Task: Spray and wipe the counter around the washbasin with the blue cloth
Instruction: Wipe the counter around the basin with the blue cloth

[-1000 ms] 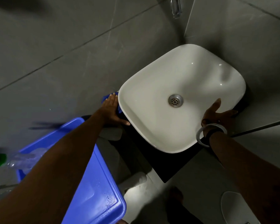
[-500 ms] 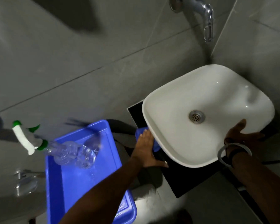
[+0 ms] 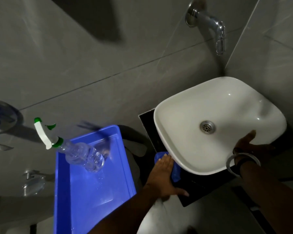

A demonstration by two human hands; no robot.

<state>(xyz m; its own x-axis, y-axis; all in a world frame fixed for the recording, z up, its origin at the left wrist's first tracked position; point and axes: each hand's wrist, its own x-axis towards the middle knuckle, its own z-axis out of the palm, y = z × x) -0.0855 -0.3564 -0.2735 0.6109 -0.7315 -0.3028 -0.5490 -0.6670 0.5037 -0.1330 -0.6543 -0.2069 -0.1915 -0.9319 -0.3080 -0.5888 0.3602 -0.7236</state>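
A white washbasin [image 3: 189,105] sits on a small black counter [image 3: 191,188] in a grey-tiled corner. My left hand [image 3: 162,174] lies flat on the blue cloth [image 3: 176,171], pressing it onto the counter at the basin's near left edge; most of the cloth is hidden under the hand and the rim. My right hand [image 3: 250,146] grips the basin's near right rim, with bangles on the wrist. A clear spray bottle [image 3: 81,154] with a white and green trigger head leans in a blue tray [image 3: 91,191] to the left.
A chrome tap [image 3: 210,24] juts from the wall above the basin. Chrome fittings [image 3: 32,181] are on the wall at the lower left. A pale fixture [image 3: 156,217] shows below the counter.
The view has swung left and up, bringing the tap and spray bottle into sight. My left hand with the cloth has slid along the counter toward the basin's near left corner. The right hand stays on the rim.
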